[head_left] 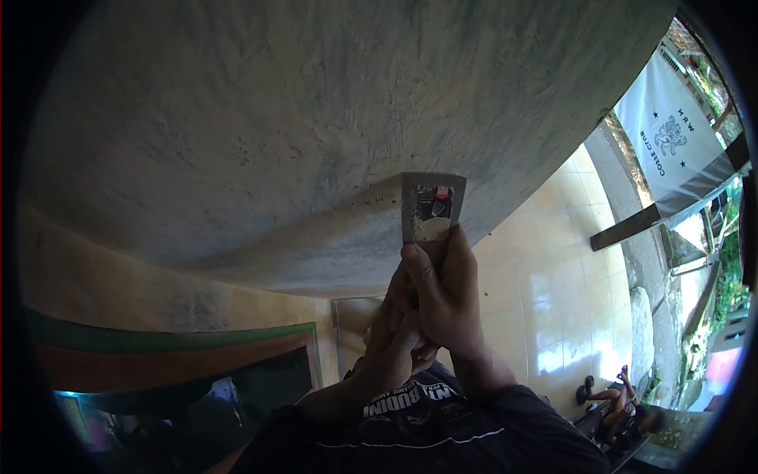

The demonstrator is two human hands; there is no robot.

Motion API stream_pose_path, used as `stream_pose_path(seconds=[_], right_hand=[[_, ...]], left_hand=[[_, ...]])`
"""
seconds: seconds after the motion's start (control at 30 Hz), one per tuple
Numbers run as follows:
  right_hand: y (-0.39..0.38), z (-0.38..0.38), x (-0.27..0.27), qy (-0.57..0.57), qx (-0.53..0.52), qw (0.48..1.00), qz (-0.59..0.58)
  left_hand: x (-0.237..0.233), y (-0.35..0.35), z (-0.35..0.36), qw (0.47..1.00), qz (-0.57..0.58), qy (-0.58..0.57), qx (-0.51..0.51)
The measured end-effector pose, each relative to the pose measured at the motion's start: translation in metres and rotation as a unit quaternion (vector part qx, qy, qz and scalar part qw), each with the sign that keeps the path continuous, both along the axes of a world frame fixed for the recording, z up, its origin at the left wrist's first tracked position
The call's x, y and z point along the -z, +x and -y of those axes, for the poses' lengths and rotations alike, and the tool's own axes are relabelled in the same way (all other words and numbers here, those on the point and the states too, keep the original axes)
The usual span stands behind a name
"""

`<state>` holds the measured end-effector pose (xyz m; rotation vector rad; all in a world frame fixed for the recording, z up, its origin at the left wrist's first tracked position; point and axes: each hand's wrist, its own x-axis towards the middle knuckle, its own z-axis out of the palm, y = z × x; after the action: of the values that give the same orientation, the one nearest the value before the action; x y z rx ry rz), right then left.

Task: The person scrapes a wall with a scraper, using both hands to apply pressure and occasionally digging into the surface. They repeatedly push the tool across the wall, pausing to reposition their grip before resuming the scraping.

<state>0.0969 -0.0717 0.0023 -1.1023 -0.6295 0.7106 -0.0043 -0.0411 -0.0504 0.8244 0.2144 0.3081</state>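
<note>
A putty knife (431,231) with a wide flat metal blade points away from me. Its blade carries a worn label, and its far edge meets the rough, patchy grey wall (276,118). My right hand (452,304) is closed round the knife, thumb and fingers at the base of the blade. Just to the left, my left hand (388,325) is wrapped about the lower part, its fingers closed against the right hand. The handle is hidden inside both hands. The blade throws a long shadow leftward over the wall.
Pale floor tiles (545,276) lie to the right. A white banner (671,134) hangs beyond them beside a wooden post (624,227). Another person (620,407) sits at the lower right. A dark window (197,403) with a green and brown frame is at the lower left.
</note>
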Motion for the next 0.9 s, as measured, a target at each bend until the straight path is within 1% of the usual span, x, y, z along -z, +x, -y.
stream_pose_path(seconds=[0.1,0.13,0.17,0.23,0.37,0.4,0.47,0.6,0.8,0.9], right_hand=[[0.000,-0.001,0.007,-0.003,-0.004,1.000,0.017],[-0.002,-0.003,0.009,0.003,0.001,1.000,0.023],[-0.002,-0.005,0.008,0.009,0.007,1.000,0.029],[0.000,-0.006,-0.003,0.012,0.006,1.000,0.019],[-0.002,-0.003,-0.006,-0.016,0.003,1.000,-0.016],[-0.003,-0.003,-0.004,-0.016,0.004,1.000,-0.014],[-0.004,-0.005,-0.001,-0.062,0.015,0.998,0.022],[-0.005,-0.009,-0.008,-0.044,0.033,0.999,0.004],[-0.004,-0.008,-0.005,-0.003,0.027,1.000,0.015],[-0.004,-0.009,-0.016,0.002,0.029,1.000,0.007]], left_hand=[[0.004,-0.001,-0.003,1.000,0.010,0.026,-0.005],[0.004,-0.002,-0.003,1.000,-0.008,0.027,-0.010],[0.002,-0.002,-0.005,0.999,-0.024,0.028,-0.015],[-0.003,0.002,-0.005,0.999,-0.017,0.035,-0.022],[-0.004,-0.001,-0.003,0.998,-0.037,0.039,-0.031],[-0.003,-0.002,-0.003,0.998,-0.036,0.038,-0.030],[-0.001,-0.004,-0.006,0.998,-0.049,0.039,-0.030],[-0.007,0.000,-0.004,0.999,-0.037,0.017,-0.031],[-0.005,0.001,-0.006,0.998,-0.022,0.042,-0.041],[-0.010,-0.002,-0.006,0.999,-0.037,0.015,-0.012]])
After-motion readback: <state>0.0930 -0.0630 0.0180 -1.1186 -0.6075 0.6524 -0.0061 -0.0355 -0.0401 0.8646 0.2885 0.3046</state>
